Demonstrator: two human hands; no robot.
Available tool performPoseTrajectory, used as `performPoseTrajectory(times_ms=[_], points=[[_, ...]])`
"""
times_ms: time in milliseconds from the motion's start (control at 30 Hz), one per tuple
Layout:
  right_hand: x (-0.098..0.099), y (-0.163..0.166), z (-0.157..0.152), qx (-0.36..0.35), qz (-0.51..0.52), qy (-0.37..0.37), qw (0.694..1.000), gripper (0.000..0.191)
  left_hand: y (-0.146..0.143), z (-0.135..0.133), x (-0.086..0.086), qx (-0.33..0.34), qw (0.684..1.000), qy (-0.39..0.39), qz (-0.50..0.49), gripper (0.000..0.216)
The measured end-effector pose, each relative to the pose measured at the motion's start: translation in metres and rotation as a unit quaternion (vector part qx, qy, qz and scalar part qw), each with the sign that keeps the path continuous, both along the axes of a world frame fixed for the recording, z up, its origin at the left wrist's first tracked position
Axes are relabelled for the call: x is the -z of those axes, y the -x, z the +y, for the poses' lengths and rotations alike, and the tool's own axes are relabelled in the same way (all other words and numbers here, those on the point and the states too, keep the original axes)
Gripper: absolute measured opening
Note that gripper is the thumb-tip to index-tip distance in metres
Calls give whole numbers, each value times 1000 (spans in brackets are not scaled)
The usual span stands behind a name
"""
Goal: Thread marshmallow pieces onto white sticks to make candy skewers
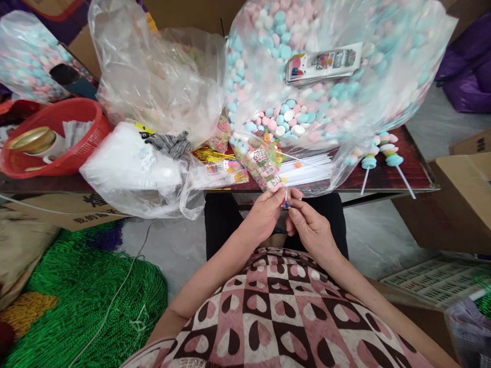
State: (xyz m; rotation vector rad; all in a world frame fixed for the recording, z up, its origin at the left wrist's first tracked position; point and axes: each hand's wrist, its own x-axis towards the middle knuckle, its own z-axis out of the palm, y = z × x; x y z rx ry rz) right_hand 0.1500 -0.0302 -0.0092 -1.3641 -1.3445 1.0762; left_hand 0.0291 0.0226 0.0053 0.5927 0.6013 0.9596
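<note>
My left hand point(264, 214) and my right hand point(309, 225) meet just below the table edge, both pinched on the lower end of a narrow clear packet of coloured candy point(264, 166) with a printed label. The packet slants up and left onto the table. Behind it lies a big clear bag of pink, blue and white candies point(326, 76) with a stack of printed label cards point(324, 64) on top. A bundle of white sticks point(307, 171) lies under the bag's front edge.
Two candy skewers point(383, 153) rest on the dark red table point(406, 174) at right. A red basket point(57, 135) holding a gold-lidded tin stands at left, beside crumpled clear bags point(153, 102). Green netting point(88, 291) covers the floor at left; cardboard boxes point(460, 204) and a white crate point(433, 281) sit at right.
</note>
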Motion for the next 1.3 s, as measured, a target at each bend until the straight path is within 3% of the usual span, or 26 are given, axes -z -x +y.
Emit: performPoseTrajectory(times_ms=[100, 200, 300, 367, 433, 533, 700, 900, 1000, 1100, 1200, 1300], points=[[-4, -12, 3, 74, -60, -47, 994, 24, 1, 1, 2, -35, 999, -20, 33, 23], [-12, -22, 11, 121, -62, -70, 988, 23, 1, -4, 2, 34, 997, -10, 68, 28], [-19, -24, 21, 35, 105, 50, 993, 33, -1, -13, -3, 159, 986, 51, 5, 36], [-20, -23, 26, -43, 230, 143, 962, 37, -1, -17, -7, 218, 971, 86, -43, 40], [-19, -21, 27, -79, 307, 190, 929, 36, 0, -18, -9, 244, 963, 103, -56, 42], [-18, -18, 26, -51, 359, 179, 914, 31, 3, -16, -8, 237, 965, 100, -46, 37], [-18, -15, 25, -8, 348, 147, 926, 25, 7, -14, -1, 233, 972, 34, -17, 36], [-19, -15, 23, -23, 218, 131, 967, 49, 9, -13, -3, 229, 964, -5, 138, 39], [-23, -20, 21, -62, 213, 123, 967, 58, 11, -16, -1, 283, 956, 14, 72, 40], [-27, -21, 20, -84, 248, 124, 957, 51, 10, -20, 1, 324, 945, 41, 0, 43], [-27, -15, 24, -47, 275, 124, 952, 30, 9, -22, -2, 282, 958, 30, 44, 46], [-23, 0, 30, 13, 258, 87, 962, 18, 11, -18, -8, 164, 964, -61, 201, 38]])
